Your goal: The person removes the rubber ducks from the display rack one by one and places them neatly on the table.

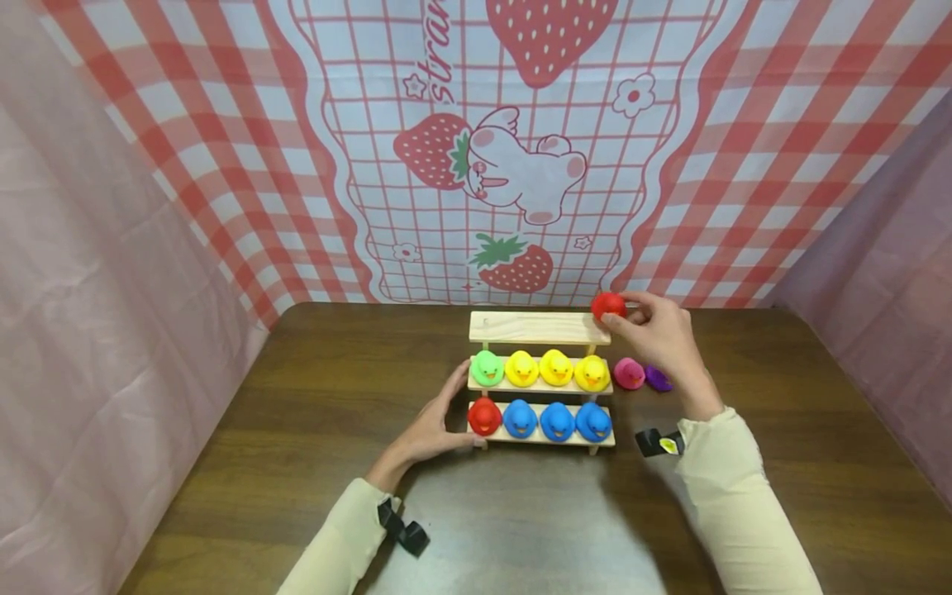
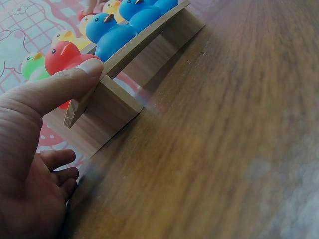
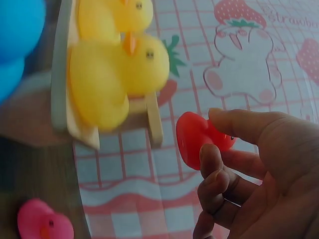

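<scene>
A three-step wooden rack (image 1: 531, 327) stands on the table. My left hand (image 1: 427, 431) holds its left end, the thumb (image 2: 79, 82) lying on the bottom step beside a red rubber duck (image 1: 485, 417). In the left wrist view the index finger is hidden. Blue ducks (image 1: 557, 422) fill the rest of that step. A green duck (image 1: 487, 368) and yellow ducks (image 1: 556, 368) sit on the middle step. My right hand (image 1: 664, 330) pinches another red rubber duck (image 3: 192, 141) between thumb and fingers, at the right end of the bare top step.
A pink duck (image 1: 629, 373) and a purple duck (image 1: 659, 378) lie on the brown table (image 1: 357, 372) right of the rack, near my right forearm. A strawberry-print cloth (image 1: 513, 198) hangs close behind the rack. Pink curtains (image 1: 111, 289) hang at both sides.
</scene>
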### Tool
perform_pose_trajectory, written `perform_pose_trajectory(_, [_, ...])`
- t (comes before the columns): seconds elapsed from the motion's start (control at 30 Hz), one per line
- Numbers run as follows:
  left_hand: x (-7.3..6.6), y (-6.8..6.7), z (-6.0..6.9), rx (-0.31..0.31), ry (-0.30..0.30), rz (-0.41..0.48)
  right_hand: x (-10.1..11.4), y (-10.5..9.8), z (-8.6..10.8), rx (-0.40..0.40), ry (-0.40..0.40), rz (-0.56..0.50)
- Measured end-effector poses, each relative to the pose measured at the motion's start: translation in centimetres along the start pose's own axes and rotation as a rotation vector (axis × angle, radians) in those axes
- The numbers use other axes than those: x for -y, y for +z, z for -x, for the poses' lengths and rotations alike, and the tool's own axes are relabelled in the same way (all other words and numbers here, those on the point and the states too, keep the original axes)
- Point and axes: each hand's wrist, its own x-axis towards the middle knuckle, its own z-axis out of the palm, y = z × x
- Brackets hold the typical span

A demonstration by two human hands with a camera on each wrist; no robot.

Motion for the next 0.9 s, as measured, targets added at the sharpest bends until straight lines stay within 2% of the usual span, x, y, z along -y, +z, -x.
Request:
perform_pose_trajectory(0.23, [0.0,-0.1,0.0,0.002,0.004,-0.002,-2.3,-1.4,0.5,-0.025,0.038,0.024])
perform_pose_trajectory(0.6, [0.2,0.0,0.0,0.002,0.008,-0.011,-6.3,-3.6,1.0,-0.078,0.055,0.068])
perform_pose_trajectory(0.9, [0.1,0.0,0.0,0.009,0.011,-0.011,-9.3,-4.8,2.1,-0.080,0.126,0.101])
